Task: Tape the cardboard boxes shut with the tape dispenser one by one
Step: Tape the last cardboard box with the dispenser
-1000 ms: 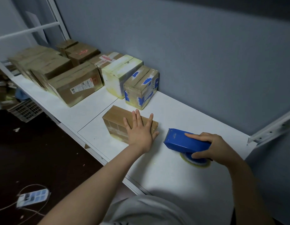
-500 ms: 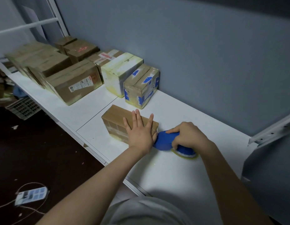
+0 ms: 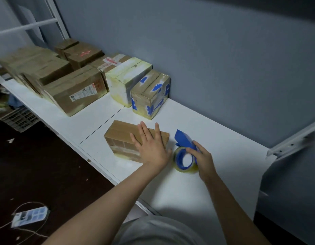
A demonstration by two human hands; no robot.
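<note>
Holding down the small cardboard box (image 3: 121,137) near the middle of the frame, the left hand (image 3: 151,147) lies flat on its top, fingers straight and a bit apart, so it's a press and not a grip. The right hand (image 3: 204,160) is just right of it, fingers curled round the blue tape dispenser (image 3: 184,139). That stands on the white table (image 3: 232,138) right beside the box's right-hand end, roll down and blade end tipped up toward the box. So I'd say this is the start of a taping pass on this one: box pinned, dispenser lined up. Hard to tell from this angle whether the tape end is already stuck to the box, it's too small and clear to see. Next move, I reckon, needs the tape tacked on that end, then the dispenser pulled across the top seam toward the left of the frame, with the left hand shifting clear without letting the box skid. The other boxes (image 3: 73,89) sit in a row at upper left along the wall (image 3: 223,59).
</note>
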